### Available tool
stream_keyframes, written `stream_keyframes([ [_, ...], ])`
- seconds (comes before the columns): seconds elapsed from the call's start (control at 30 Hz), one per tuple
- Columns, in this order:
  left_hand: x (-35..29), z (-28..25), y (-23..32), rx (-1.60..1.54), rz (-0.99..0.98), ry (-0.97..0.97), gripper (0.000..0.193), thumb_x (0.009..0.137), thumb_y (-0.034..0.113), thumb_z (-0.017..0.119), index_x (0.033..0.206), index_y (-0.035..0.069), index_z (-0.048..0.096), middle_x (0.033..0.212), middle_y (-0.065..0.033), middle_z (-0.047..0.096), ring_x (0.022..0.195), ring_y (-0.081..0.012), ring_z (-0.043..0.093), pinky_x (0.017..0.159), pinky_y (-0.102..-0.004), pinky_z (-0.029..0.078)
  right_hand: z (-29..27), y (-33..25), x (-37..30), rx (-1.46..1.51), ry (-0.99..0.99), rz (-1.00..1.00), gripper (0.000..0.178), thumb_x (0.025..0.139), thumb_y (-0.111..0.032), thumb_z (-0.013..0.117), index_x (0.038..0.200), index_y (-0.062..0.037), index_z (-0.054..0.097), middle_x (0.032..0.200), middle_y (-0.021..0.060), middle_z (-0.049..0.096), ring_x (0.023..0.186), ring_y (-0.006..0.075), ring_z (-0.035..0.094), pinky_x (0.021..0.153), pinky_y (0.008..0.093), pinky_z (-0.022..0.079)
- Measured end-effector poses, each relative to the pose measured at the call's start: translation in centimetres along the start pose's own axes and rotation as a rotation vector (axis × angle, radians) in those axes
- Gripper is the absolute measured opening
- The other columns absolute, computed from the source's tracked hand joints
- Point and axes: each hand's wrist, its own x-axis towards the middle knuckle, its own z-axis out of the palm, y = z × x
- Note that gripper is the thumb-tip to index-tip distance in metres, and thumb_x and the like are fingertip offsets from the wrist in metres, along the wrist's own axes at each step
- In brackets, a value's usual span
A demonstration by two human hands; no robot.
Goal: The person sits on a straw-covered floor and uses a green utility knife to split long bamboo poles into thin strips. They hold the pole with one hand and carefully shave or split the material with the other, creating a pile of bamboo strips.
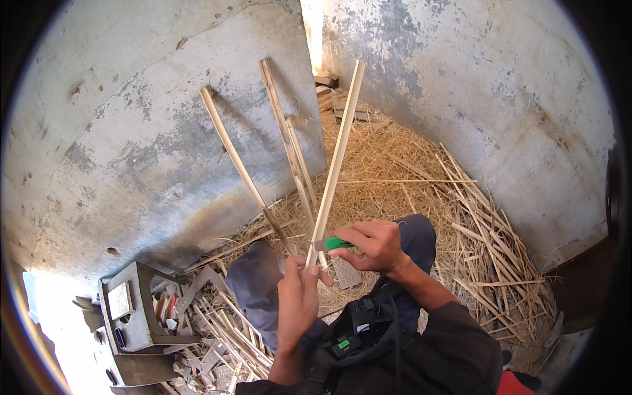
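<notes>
My left hand grips the lower end of a long pale bamboo strip that rises up and slightly right toward the wall gap. My right hand holds a green-handled knife with its blade against the strip just above my left hand. Two more split strips lean against the concrete wall behind, fanning out to the left. My knees in dark trousers sit under the hands.
A thick heap of straw-like shavings and split sticks covers the floor to the right. A grey concrete block stand with small tools and scraps is at lower left, with more sticks beside it. Concrete walls close in.
</notes>
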Motion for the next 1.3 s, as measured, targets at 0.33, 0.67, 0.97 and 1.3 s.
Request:
stream_keyframes([
  [0.33,-1.1,-0.5,0.4,0.040,-0.060,-0.033,0.009,0.111,0.006,0.052,0.113,-0.002,0.051,0.079,-0.0123,0.073,0.061,-0.0185,0.065,0.059,-0.0342,0.048,-0.8,0.1,0.5,-0.015,0.014,0.003,0.037,0.087,-0.050,0.085,0.100,-0.0160,0.081,0.065,-0.0008,0.060,0.052,0.0192,0.060,0.049,0.0341,0.045],
  [0.67,-3.0,-0.3,-0.5,0.074,-0.088,-0.046,0.009,0.110,0.007,0.054,0.111,-0.002,0.052,0.078,-0.0125,0.070,0.065,-0.0215,0.067,0.062,-0.0359,0.051,-1.4,2.5,1.3,0.012,0.111,0.126,0.030,0.092,-0.042,0.083,0.102,-0.0132,0.082,0.078,0.0042,0.074,0.060,0.0225,0.070,0.054,0.0348,0.053],
  [0.97,-4.7,-0.5,-2.6,0.069,-0.128,-0.075,0.012,0.109,0.010,0.056,0.112,-0.001,0.052,0.078,-0.0129,0.071,0.066,-0.0236,0.069,0.064,-0.0359,0.053,-2.6,5.5,2.9,0.055,0.083,0.294,0.032,0.096,-0.039,0.081,0.104,-0.0085,0.081,0.086,0.0077,0.079,0.068,0.0232,0.075,0.061,0.0335,0.056],
  [1.3,-2.6,-2.2,-3.9,-0.009,-0.129,-0.158,0.025,0.111,0.021,0.060,0.105,0.000,0.071,0.072,-0.0086,0.072,0.064,-0.0130,0.066,0.063,-0.0308,0.053,-2.7,4.7,2.6,0.163,0.036,0.338,0.031,0.097,-0.036,0.080,0.107,-0.0069,0.078,0.085,0.0100,0.077,0.069,0.0250,0.074,0.063,0.0364,0.056],
])
